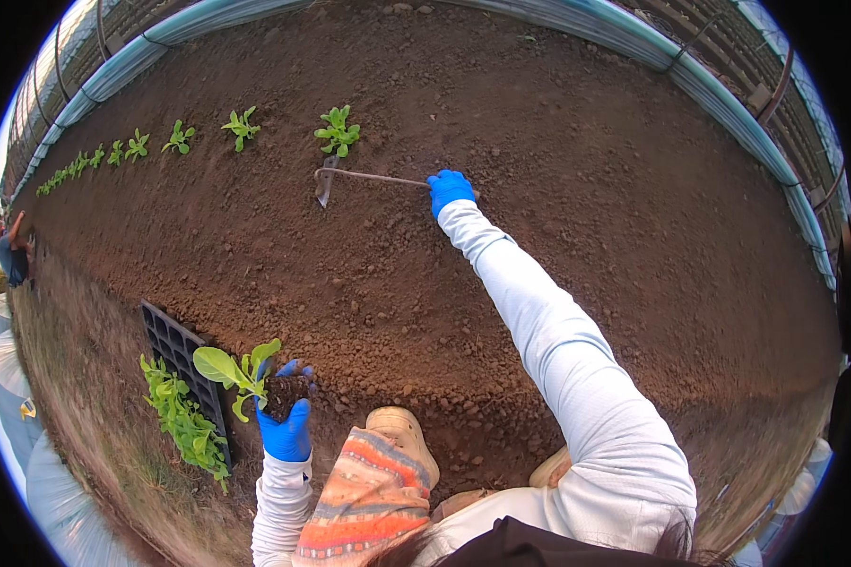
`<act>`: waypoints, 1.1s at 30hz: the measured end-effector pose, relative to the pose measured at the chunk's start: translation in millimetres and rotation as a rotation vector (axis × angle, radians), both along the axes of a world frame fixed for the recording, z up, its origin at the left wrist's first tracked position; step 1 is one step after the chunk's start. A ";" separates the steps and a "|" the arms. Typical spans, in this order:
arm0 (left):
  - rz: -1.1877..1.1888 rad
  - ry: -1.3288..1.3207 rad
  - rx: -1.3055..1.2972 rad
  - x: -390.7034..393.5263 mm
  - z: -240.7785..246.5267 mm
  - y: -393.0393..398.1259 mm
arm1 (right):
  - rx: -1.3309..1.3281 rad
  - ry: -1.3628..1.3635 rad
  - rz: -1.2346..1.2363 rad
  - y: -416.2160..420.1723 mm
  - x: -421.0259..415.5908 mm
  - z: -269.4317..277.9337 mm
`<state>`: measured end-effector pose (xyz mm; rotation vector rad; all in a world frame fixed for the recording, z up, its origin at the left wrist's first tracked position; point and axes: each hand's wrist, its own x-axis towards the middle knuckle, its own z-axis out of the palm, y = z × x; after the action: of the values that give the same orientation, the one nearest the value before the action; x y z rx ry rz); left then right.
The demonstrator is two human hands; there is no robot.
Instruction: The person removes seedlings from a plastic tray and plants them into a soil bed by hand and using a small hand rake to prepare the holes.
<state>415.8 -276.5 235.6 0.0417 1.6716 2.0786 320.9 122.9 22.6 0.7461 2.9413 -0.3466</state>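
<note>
My left hand [285, 425], in a blue glove, holds a leafy seedling [245, 375] by its dark root plug at the lower left, beside a black cell tray [177, 347]. My right hand [451, 191], also blue-gloved, grips the handle of a small hand hoe [379, 177]. The hoe's metal blade [325, 186] rests on the brown soil just below the nearest planted seedling [337, 132]. More seedlings [188, 432] fill the near side of the tray, while several cells on its far side are empty.
A row of planted seedlings [177, 137] runs away to the upper left. Another person [14, 248] crouches at the far left. Rolled plastic sheeting [744, 113] borders the soil bed. Shoes [401, 432] stand at the bed's near edge.
</note>
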 end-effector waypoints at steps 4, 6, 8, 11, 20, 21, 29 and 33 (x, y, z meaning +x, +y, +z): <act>0.005 0.008 -0.020 0.7 1.2 -1.2 | -0.384 -0.066 0.088 -14.4 17.2 43.7; -0.002 0.004 -0.010 1.0 0.4 1.4 | -0.638 -0.064 0.062 -21.9 33.7 48.6; -0.003 -0.002 0.008 2.4 2.5 4.0 | -1.050 0.077 -0.089 -38.4 67.3 52.0; -0.022 0.012 0.008 1.2 1.6 5.6 | -1.583 0.379 -0.349 -47.8 132.8 50.5; -0.054 0.018 -0.018 8.7 4.0 2.8 | -0.501 0.355 -0.577 -7.4 197.1 30.7; -0.069 0.030 -0.028 9.0 3.2 2.5 | -0.440 0.334 -0.547 -6.0 196.2 31.2; -0.079 -0.001 0.001 12.4 3.4 11.0 | -0.676 0.199 -0.580 -12.6 145.6 25.9; -0.112 0.010 0.000 12.6 4.5 13.0 | -0.654 0.248 -0.437 -10.0 179.2 21.2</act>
<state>428.4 -263.6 240.1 0.1426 1.6367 1.9986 500.1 113.0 43.8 1.2758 2.5467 -1.4284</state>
